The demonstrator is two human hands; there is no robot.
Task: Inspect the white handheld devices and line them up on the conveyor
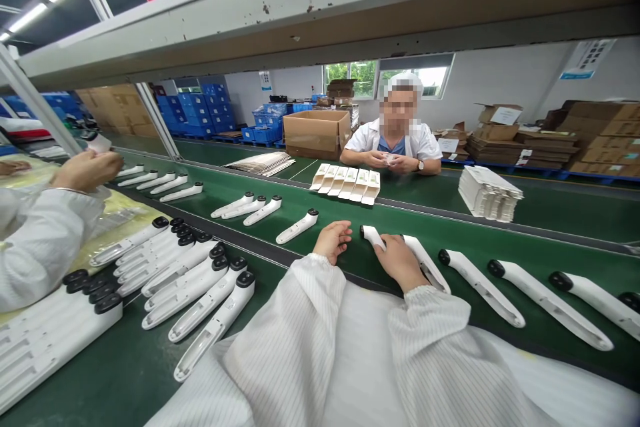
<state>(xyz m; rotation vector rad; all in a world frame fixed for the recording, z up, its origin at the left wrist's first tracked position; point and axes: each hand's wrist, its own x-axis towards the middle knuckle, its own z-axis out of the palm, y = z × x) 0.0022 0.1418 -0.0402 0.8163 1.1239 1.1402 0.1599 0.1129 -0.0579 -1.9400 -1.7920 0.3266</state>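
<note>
My left hand [334, 241] is over the near side of the green conveyor belt [330, 210], its fingers curled and apart with nothing between them. To its right, my right hand [399, 261] has its fingers around a white housing with a black end [373, 237]; the lower part is hidden by the hand. Just beyond lies another white housing [425, 260], partly behind the hand. More housings [485, 290] lie slanted on the belt to the right. On the left a single housing [297, 227] rests on the belt.
Many white housings [215, 320] cover the near left table. A co-worker's hand [90, 170] holds a housing at far left. Across the belt, a person [395, 137] sits behind open small boxes [347, 183]. A metal shelf [320, 7] hangs overhead.
</note>
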